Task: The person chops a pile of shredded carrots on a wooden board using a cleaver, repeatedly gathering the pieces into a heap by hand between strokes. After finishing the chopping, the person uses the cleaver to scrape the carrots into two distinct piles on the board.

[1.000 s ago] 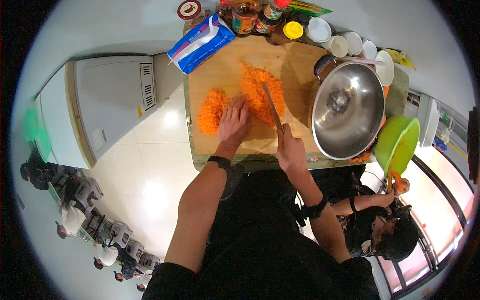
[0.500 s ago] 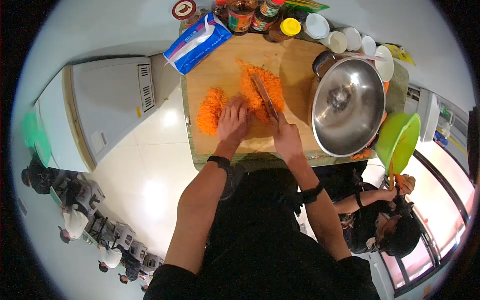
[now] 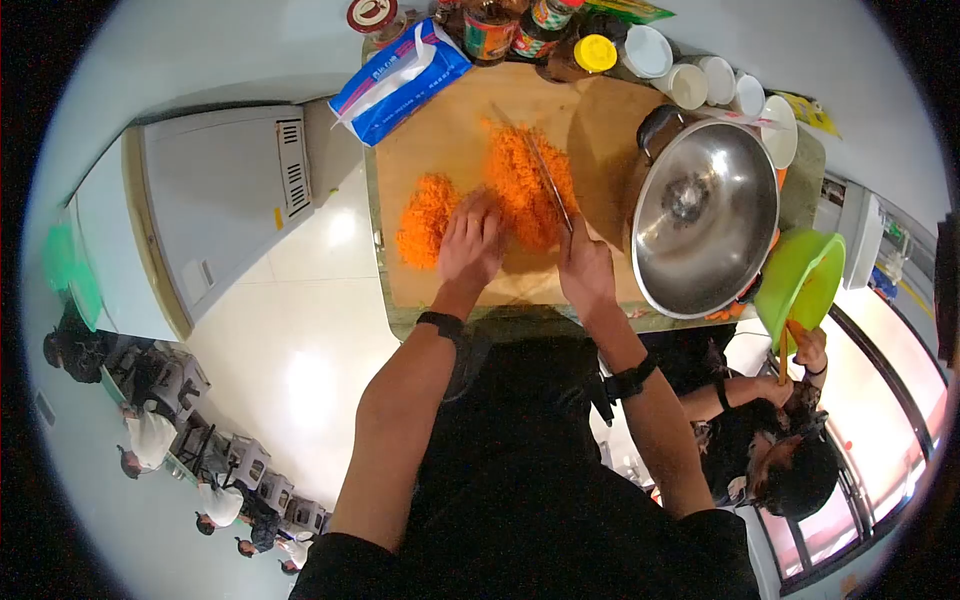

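A kitchen knife is in my right hand, its fingers wrapped round the handle. Its blade looks thin from above and lies across a heap of shredded carrot on the wooden cutting board. My left hand rests palm down at the heap's left side, with fingers curled and close together. What lies under those fingertips is hidden. Left of that hand sits a second pile of shredded carrot.
A large steel bowl stands right of the board. Beyond it, a co-worker holds an orange piece by a green basin. A blue tissue pack, sauce bottles and white cups line the back. A white appliance stands left.
The knife blade has tipped more edge-on and shifted slightly right over the carrot heap, along with my right hand. My left hand stays nearly in place. The co-worker's hands have moved slightly.
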`<state>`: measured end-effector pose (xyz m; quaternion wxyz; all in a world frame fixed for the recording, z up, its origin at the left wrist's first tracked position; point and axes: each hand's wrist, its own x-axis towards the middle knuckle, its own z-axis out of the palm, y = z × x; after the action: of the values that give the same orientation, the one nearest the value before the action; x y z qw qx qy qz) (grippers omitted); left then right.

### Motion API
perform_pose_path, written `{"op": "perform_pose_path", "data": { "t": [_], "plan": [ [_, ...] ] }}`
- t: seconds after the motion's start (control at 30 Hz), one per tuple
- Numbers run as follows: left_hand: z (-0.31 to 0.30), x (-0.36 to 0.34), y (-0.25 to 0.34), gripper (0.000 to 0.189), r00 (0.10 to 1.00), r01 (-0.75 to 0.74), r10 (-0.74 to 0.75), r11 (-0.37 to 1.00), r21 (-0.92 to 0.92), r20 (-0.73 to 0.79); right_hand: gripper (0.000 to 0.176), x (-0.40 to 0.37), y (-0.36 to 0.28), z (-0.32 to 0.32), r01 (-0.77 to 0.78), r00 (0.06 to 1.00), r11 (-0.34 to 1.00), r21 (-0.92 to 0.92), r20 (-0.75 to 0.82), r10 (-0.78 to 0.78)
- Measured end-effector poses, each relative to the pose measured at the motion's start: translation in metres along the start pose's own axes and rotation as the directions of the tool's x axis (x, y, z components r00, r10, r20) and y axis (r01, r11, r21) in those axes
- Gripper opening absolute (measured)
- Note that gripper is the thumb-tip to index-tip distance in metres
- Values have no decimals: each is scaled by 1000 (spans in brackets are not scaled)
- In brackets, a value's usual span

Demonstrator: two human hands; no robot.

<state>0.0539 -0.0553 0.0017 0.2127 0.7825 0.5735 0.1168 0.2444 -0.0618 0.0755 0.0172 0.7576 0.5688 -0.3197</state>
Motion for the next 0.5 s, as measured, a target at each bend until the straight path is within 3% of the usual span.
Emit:
{"op": "perform_pose_path", "data": {
  "t": [0.13,0.23,0.3,0.4,0.5],
  "plan": [
    [2,1,-1,51,1000,-20,19,1000,21,10,36,-3,-2,-15,12,1000,991,132,-4,-12],
    [-1,-2,-1,53,998,-5,2,998,57,66,35,-18,-4,-25,14,1000,994,112,-15,-12],
    [-2,0,-1,49,1000,-21,20,999,42,18,32,-31,-6,-33,-105,983,991,86,161,90],
    [1,0,1,44,998,-40,42,998,39,-46,37,-42,11,-14,-81,976,994,-80,194,95],
    [5,0,-3,44,998,-33,34,999,30,-46,37,-37,16,1,-14,992,996,-92,125,25]
  ]
}}
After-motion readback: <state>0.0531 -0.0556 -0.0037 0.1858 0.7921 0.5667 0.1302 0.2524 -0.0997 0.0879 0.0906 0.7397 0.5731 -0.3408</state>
